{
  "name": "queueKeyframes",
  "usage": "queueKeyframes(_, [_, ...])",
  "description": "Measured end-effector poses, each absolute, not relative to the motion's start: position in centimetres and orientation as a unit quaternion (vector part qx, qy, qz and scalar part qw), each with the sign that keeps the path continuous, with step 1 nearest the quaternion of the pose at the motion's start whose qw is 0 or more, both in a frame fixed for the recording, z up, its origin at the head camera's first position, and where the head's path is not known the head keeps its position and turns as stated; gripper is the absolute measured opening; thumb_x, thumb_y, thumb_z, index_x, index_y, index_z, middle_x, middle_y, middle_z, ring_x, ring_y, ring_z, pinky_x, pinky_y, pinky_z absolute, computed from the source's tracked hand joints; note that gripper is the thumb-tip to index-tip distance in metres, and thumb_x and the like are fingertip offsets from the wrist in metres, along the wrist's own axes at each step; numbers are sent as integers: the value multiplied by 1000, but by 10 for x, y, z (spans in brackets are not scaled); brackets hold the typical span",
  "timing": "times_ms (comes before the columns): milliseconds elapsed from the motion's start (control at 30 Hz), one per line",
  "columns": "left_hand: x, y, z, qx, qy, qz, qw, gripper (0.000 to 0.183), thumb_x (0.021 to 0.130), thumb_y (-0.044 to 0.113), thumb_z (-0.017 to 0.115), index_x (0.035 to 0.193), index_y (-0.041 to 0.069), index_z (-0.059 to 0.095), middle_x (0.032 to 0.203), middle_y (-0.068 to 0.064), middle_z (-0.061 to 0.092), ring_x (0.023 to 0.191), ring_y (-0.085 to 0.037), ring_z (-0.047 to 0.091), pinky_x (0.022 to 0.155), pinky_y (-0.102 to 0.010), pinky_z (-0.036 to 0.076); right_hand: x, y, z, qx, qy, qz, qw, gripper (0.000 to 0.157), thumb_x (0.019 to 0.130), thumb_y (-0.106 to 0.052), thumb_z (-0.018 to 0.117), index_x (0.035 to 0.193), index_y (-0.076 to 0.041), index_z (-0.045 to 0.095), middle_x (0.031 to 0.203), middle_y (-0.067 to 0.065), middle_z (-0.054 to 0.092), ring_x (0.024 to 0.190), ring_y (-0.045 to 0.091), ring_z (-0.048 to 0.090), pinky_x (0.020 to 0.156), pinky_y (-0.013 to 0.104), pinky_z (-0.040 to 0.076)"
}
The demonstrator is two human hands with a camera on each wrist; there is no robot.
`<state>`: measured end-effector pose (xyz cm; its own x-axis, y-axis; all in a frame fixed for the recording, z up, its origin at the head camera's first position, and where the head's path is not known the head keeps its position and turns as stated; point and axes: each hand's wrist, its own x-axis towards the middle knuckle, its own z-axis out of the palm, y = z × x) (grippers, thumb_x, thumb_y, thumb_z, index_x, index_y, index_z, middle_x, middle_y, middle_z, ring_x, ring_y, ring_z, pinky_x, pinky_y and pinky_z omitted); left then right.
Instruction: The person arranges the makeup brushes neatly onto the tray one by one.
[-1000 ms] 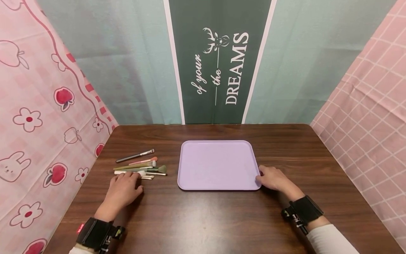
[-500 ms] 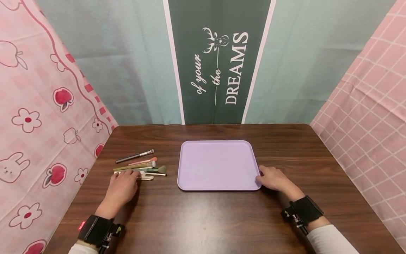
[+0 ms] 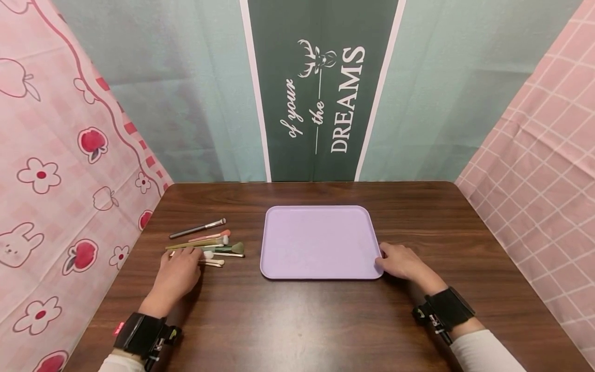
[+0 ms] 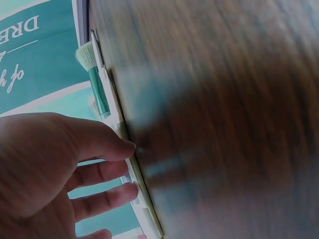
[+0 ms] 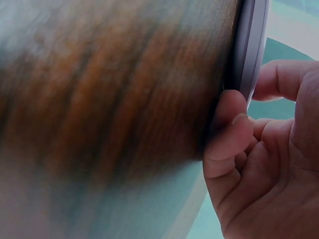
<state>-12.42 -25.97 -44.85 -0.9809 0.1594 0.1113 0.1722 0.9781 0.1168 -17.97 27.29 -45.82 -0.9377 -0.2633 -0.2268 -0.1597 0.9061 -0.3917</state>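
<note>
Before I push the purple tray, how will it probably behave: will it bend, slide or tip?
The tray will probably stay stiff, since it looks straight and shows no sagging. It will likely slide rather than tip, because it is broad and shallow. The right hand holds it near one corner, so a push there may turn it.

The tray (image 3: pixel 321 243) is smooth plastic, the table (image 3: pixel 297 323) glossy wood, and the dark brush (image 3: pixel 192 230), seen small, probably part metal.

I see L hand (image 3: pixel 178 275) at the brushes (image 3: pixel 204 242), R hand (image 3: pixel 403 262) holding purple tray (image 3: pixel 321 242) by its R edge, all on brown tbl (image 3: pixel 297 320).
</note>
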Motion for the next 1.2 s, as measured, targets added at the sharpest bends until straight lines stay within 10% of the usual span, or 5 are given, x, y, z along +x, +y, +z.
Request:
queueKeyframes(1000, [-128,-268,-442,-138,-988,-65,33,25,86,4,77,81,17,55,79,3,57,86,-26,64,91,-72,39,-180,272,-457,-111,968,-177,137,16,91,-22,62,95,-7,59,78,4,56,72,22,52,63,36,40])
queueKeyframes(1200, [-128,-269,-443,-152,-985,-65,42,24,87,7,77,81,17,56,79,3,57,82,-24,62,75,-57,47,-181,273,-457,-105,966,-183,149,20,93,-22,62,102,-4,60,80,5,57,73,22,54,63,35,41])
